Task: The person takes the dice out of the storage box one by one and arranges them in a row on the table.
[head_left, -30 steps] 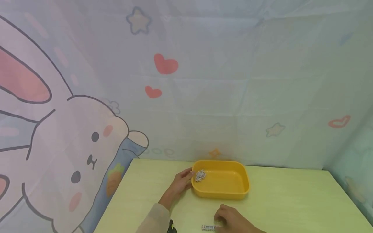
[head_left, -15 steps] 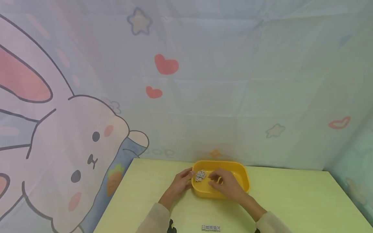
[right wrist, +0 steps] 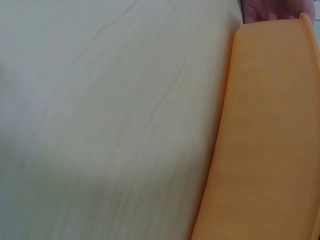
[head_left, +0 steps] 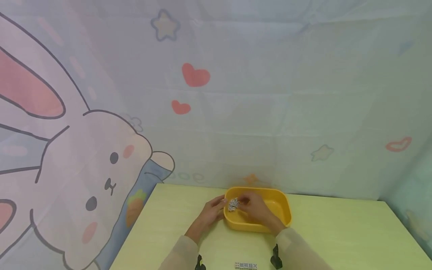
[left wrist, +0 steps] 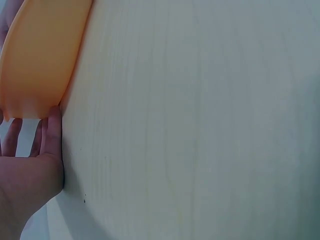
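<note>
A yellow plastic tray (head_left: 246, 226) stands at the table's far side; its outer wall looks orange in both wrist views. White dice (head_left: 233, 204) with dark pips lie heaped at its left end. My left hand (head_left: 210, 214) holds that end, thumb at the rim and fingers (left wrist: 53, 130) against the outer wall. Inside the tray, my right hand (head_left: 257, 208) has its bent fingers right at the dice heap; I cannot tell whether it pinches a die. Near the table's front edge lies a short straight row of dice (head_left: 245, 266).
The pale yellow-green table (head_left: 337, 228) extends left and right of the tray. Behind it hangs a cloth backdrop (head_left: 249, 112) printed with a rabbit, hearts and stars. A black strap end (head_left: 276, 257) shows at the right sleeve, another (head_left: 200, 263) at the left.
My right hand has left the dice row at the front, moved forward into the tray and then left to the heap. The left hand has stayed on the tray.
</note>
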Demonstrator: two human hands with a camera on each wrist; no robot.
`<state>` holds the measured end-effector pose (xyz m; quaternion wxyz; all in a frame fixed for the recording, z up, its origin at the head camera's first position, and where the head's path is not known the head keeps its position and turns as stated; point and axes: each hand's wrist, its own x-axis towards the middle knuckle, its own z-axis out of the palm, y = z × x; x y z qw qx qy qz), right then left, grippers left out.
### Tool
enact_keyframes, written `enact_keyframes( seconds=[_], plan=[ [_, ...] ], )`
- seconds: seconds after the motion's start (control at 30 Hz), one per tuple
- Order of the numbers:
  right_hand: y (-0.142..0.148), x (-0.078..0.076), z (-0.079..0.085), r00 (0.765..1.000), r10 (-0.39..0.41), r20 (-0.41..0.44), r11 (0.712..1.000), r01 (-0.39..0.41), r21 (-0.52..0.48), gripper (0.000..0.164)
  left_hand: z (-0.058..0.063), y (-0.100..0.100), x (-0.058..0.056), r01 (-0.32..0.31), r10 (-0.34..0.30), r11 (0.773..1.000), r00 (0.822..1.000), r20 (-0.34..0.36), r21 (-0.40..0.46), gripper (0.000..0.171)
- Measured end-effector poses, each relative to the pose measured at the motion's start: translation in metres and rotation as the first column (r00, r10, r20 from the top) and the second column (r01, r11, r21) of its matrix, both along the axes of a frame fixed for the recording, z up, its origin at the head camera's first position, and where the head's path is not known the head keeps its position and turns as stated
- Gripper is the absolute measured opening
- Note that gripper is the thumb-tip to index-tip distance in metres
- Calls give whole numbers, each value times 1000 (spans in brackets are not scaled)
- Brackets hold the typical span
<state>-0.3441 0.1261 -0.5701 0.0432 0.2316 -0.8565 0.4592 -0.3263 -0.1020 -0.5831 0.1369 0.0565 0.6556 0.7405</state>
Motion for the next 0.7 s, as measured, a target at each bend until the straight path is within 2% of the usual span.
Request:
enact_keyframes(
  seconds=[0.2,0.4,0.53,0.7],
  plan=[
    [-4,0,-6,998,-35,-61,997,39,65,17,0,-1,3,26,-26,1000,1000,-10,6,61],
    [-2,1,-10,995,-20,-99,993,31,110,17,-2,1,4,45,-45,999,999,-9,17,58],
    [-4,2,-12,995,-31,-95,992,42,122,18,-2,0,6,47,-47,999,999,-22,15,57],
    [-7,1,-14,997,-52,-49,991,58,124,20,-1,-2,6,37,-37,999,999,-27,15,59]
  ],
)
